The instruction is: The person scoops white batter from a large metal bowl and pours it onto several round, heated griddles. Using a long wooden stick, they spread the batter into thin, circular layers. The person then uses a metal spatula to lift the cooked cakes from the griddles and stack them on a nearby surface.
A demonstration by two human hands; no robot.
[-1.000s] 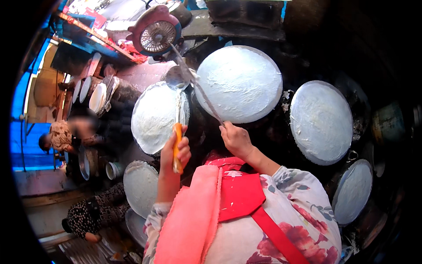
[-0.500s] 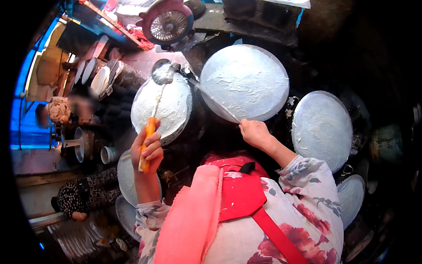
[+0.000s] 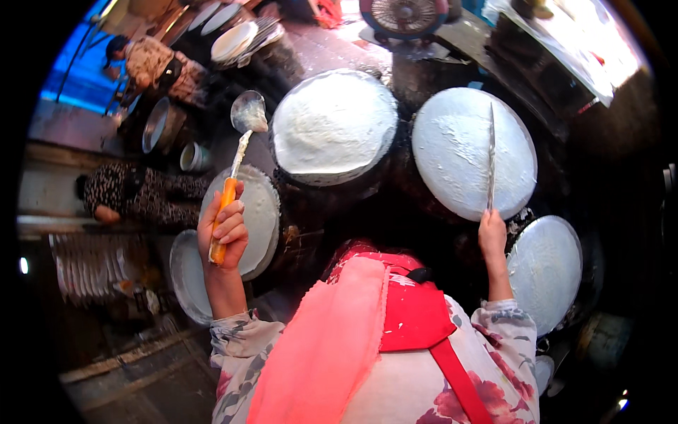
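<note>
My left hand (image 3: 223, 230) grips the orange handle of a ladle (image 3: 248, 111), whose metal bowl, smeared with pale batter, is raised left of the middle griddle (image 3: 328, 127). Under the ladle's shaft lies another pale-coated round griddle (image 3: 258, 212). My right hand (image 3: 492, 233) is closed on a long, thin metal blade (image 3: 491, 162) that lies across or just over the upper right griddle (image 3: 452, 145); contact is unclear. All these griddles carry a thin white layer, rough in places. A lower right griddle (image 3: 540, 272) is coated too.
Two other people (image 3: 152, 67) (image 3: 148, 194) are at the left, near a metal basin (image 3: 155, 127) and a white bucket (image 3: 194, 159). Stacked white discs (image 3: 236, 39) stand at the back left, a fan (image 3: 399, 18) at the back. Another pan (image 3: 191, 275) is at lower left.
The view has turned. The blade in my right hand moved from between two griddles to upright across the right one; my left hand's ladle left the griddle it was over and is held further left.
</note>
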